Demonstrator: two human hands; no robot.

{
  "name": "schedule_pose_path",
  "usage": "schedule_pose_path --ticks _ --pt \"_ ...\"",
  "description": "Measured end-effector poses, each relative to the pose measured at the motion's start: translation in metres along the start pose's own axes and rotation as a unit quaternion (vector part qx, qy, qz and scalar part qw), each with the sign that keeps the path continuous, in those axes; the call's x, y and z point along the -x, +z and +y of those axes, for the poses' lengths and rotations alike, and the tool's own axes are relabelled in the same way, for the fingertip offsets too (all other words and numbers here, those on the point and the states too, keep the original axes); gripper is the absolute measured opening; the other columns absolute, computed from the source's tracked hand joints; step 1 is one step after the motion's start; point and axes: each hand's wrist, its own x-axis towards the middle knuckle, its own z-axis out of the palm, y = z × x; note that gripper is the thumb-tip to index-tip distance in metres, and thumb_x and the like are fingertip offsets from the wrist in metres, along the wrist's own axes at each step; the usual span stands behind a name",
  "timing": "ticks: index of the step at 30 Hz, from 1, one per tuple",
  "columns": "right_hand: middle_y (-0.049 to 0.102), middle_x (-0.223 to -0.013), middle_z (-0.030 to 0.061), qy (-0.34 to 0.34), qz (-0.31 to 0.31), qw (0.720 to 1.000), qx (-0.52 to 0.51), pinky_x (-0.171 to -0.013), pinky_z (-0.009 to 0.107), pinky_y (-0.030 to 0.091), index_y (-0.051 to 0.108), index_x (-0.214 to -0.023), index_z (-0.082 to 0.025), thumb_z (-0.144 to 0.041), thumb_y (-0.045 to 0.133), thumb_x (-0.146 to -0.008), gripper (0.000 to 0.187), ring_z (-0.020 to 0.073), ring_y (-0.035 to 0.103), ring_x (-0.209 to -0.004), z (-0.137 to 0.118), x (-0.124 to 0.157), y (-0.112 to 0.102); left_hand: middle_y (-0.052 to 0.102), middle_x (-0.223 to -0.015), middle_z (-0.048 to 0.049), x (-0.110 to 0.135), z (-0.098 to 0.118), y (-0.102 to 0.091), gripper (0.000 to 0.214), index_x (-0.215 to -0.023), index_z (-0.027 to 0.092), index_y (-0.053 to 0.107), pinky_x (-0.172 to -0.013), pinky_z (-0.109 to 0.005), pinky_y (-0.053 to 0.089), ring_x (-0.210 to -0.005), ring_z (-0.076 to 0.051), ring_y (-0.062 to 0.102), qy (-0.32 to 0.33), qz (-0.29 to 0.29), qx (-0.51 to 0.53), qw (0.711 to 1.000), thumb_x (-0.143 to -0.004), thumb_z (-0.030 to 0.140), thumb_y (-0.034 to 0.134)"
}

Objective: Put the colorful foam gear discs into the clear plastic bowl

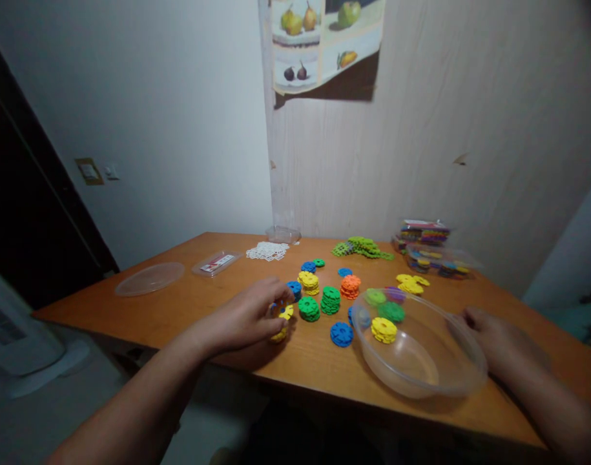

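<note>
My left hand (249, 313) is closed at the table's near edge, thumb and fingers around a stack of yellow notched discs (278, 336); the fingers partly hide it. My right hand (484, 336) grips the right rim of a clear plastic bowl (416, 381), which looks slightly tilted. Inside the bowl's outline a bright yellow disc stack (383, 330) shows, with green discs (391, 312) hazier behind it. Between my hands stand green stacks (331, 301) (309, 309), an orange stack (350, 287), a blue stack (342, 334) and another yellow stack (309, 283).
Green linked pieces (360, 247) and white lattice pieces (267, 251) lie toward the back. Clear boxes with coloured pieces (438, 259) stand at the back right. A round clear lid (150, 279) and a labelled rectangular lid (216, 263) rest on the left of the wooden table (203, 297).
</note>
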Motion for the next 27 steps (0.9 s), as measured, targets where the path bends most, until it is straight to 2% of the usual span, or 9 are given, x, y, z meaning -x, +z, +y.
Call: schedule_pose_path --ticks 3,6,9,12,16,20,23,27 --pt "0.073 -0.090 0.0144 -0.001 -0.037 0.999 -0.020 -0.061 0.035 0.038 0.061 -0.075 -0.025 -0.061 0.033 -0.093 0.049 0.0276 0.066 -0.081 -0.004 0.003 -0.004 0.060 -0.106 -0.0058 -0.021 0.024 -0.008 0.021 -0.106 0.021 0.059 -0.087 -0.036 0.046 -0.097 -0.021 0.055 0.058 0.004 -0.006 0.998 -0.086 0.026 0.061" --pt "0.072 -0.088 0.0147 -0.003 -0.026 0.999 -0.024 -0.060 0.035 0.036 0.060 -0.075 -0.025 -0.061 0.033 -0.093 0.048 0.0281 0.065 -0.079 -0.006 0.005 -0.006 0.060 -0.113 -0.0069 -0.049 0.055 -0.008 0.025 -0.111 0.022 0.059 -0.090 -0.036 0.046 -0.103 -0.022 0.055 0.126 -0.005 -0.013 0.992 -0.086 0.023 0.060" --pt "0.071 -0.084 0.0126 -0.001 -0.013 1.000 -0.022 -0.057 0.034 0.035 0.058 -0.074 -0.025 -0.061 0.033 -0.093 0.048 0.0274 0.064 -0.075 -0.007 0.007 -0.006 0.060 -0.114 -0.0080 -0.079 0.082 0.002 0.023 -0.110 0.020 0.060 -0.088 -0.034 0.046 -0.104 -0.022 0.056 0.186 -0.030 -0.037 0.981 -0.088 0.023 0.060" --pt "0.070 -0.081 0.0095 -0.010 -0.009 1.000 -0.026 -0.057 0.033 0.035 0.058 -0.075 -0.025 -0.060 0.033 -0.093 0.046 0.0266 0.064 -0.074 -0.007 0.007 -0.005 0.062 -0.110 -0.0080 -0.105 0.099 0.020 0.023 -0.108 0.019 0.061 -0.083 -0.033 0.046 -0.099 -0.022 0.058 0.226 -0.076 -0.085 0.967 -0.087 0.026 0.062" --pt "0.069 -0.081 0.0072 -0.012 -0.003 1.000 -0.028 -0.057 0.032 0.035 0.058 -0.077 -0.025 -0.060 0.033 -0.092 0.046 0.0258 0.064 -0.075 -0.007 0.007 -0.004 0.065 -0.110 -0.0095 -0.129 0.107 0.044 0.025 -0.107 0.018 0.063 -0.078 -0.032 0.046 -0.096 -0.022 0.060 0.256 -0.130 -0.143 0.947 -0.083 0.026 0.066" --pt "0.069 -0.078 0.0069 -0.014 0.003 1.000 -0.025 -0.055 0.031 0.033 0.058 -0.076 -0.025 -0.060 0.034 -0.092 0.045 0.0255 0.064 -0.074 -0.006 0.005 -0.002 0.067 -0.111 -0.0104 -0.142 0.107 0.059 0.027 -0.107 0.017 0.064 -0.077 -0.034 0.048 -0.098 -0.025 0.062 0.251 -0.157 -0.171 0.940 -0.081 0.027 0.067" --pt "0.069 -0.077 0.0067 -0.016 0.006 1.000 -0.026 -0.055 0.031 0.033 0.059 -0.077 -0.025 -0.060 0.035 -0.092 0.045 0.0251 0.064 -0.073 -0.004 0.003 0.000 0.067 -0.112 -0.0112 -0.143 0.106 0.061 0.027 -0.105 0.016 0.064 -0.077 -0.035 0.049 -0.097 -0.026 0.063 0.245 -0.153 -0.184 0.940 -0.080 0.026 0.068" --pt "0.069 -0.076 0.0063 -0.018 0.006 0.999 -0.030 -0.055 0.030 0.033 0.057 -0.075 -0.025 -0.059 0.036 -0.092 0.044 0.0246 0.065 -0.074 -0.002 0.002 0.002 0.067 -0.110 -0.0100 -0.133 0.103 0.052 0.024 -0.106 0.018 0.064 -0.080 -0.035 0.048 -0.096 -0.025 0.062 0.238 -0.113 -0.153 0.952 -0.082 0.020 0.063"
